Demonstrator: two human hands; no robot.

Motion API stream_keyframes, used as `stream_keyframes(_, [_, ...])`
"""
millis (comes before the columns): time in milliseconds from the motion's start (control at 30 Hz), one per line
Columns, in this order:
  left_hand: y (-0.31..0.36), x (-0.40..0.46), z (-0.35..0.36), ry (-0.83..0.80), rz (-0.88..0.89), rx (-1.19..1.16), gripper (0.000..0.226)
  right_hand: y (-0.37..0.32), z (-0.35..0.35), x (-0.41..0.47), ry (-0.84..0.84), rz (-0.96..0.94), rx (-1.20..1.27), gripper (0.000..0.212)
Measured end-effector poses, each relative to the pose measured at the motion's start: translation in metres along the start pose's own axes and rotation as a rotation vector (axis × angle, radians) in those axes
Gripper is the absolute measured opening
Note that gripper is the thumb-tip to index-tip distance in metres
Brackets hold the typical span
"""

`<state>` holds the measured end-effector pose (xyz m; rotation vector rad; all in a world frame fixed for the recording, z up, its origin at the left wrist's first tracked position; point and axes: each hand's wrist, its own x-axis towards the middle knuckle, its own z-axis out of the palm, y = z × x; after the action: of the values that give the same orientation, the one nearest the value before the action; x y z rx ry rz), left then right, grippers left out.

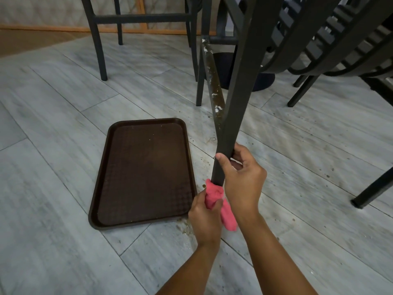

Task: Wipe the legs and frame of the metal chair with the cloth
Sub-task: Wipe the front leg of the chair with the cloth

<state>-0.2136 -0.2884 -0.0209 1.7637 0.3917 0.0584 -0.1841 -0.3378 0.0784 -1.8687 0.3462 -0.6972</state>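
Note:
A dark metal chair is tipped toward me, and its near leg (238,107) slants down the middle of the view. My right hand (242,177) grips that leg close to its lower end. Just below, my left hand (205,218) squeezes a pink cloth (214,193) wrapped around the leg's foot; a tail of the cloth hangs down between my wrists. Behind the near leg runs a second bar (213,81), speckled with white and brown grime. The chair's slatted seat (331,37) fills the upper right.
A brown plastic tray (102,188) lies flat on the grey plank floor to the left of my hands. Crumbs and brown spots litter the floor around the leg. Another dark chair (100,39) stands at the back left; a black round table base (261,81) and more chair legs are at right.

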Motion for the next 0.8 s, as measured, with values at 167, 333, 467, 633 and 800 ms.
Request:
stream_keyframes(167, [-0.005,0.003,-0.002,-0.030,-0.019,-0.004,0.032,0.000,0.000,0.001,-0.011,0.015,-0.013,0.035])
stream_keyframes(333, [-0.009,0.007,-0.006,-0.103,-0.048,-0.002,0.037,-0.002,-0.001,0.003,-0.027,0.030,-0.018,0.034])
stream_keyframes(467, [-0.012,0.011,-0.011,-0.164,-0.062,0.018,0.037,-0.003,-0.002,0.003,-0.040,0.024,-0.026,0.033])
stream_keyframes(633, [-0.010,0.016,-0.019,-0.277,-0.091,-0.012,0.029,-0.005,-0.003,0.004,-0.049,0.014,-0.032,0.034])
stream_keyframes(800, [-0.012,0.017,-0.031,-0.264,-0.120,-0.071,0.030,-0.006,-0.004,0.005,-0.063,0.020,-0.021,0.032])
